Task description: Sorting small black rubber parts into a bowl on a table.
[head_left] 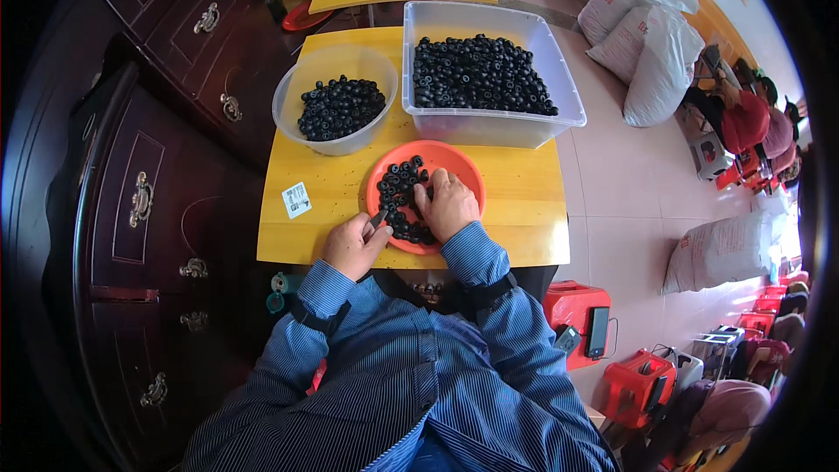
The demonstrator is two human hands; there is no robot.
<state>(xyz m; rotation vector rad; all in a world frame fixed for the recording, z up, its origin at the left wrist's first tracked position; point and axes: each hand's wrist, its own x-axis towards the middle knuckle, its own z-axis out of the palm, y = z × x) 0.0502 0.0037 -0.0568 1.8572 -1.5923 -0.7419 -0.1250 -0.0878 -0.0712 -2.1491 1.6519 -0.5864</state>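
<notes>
An orange plate (465,173) lies near the front of the yellow table, with several small black ring-shaped parts (404,183) spread over its left and middle. My left hand (354,245) is closed at the plate's lower left rim, pinching a small dark pointed tool (379,218) whose tip reaches toward the parts. On the plate's right side rests my right hand (450,205), its fingers bent inward against the black parts; whatever its fingertips grip is hidden beneath them.
Behind the plate stand a round translucent tub (287,114) and a large rectangular clear bin (489,127), both holding black parts. A white label (296,199) sticks to the yellow table (516,201). Dark drawers (140,201) line the left. Red stools (577,297) and white sacks (660,61) are right.
</notes>
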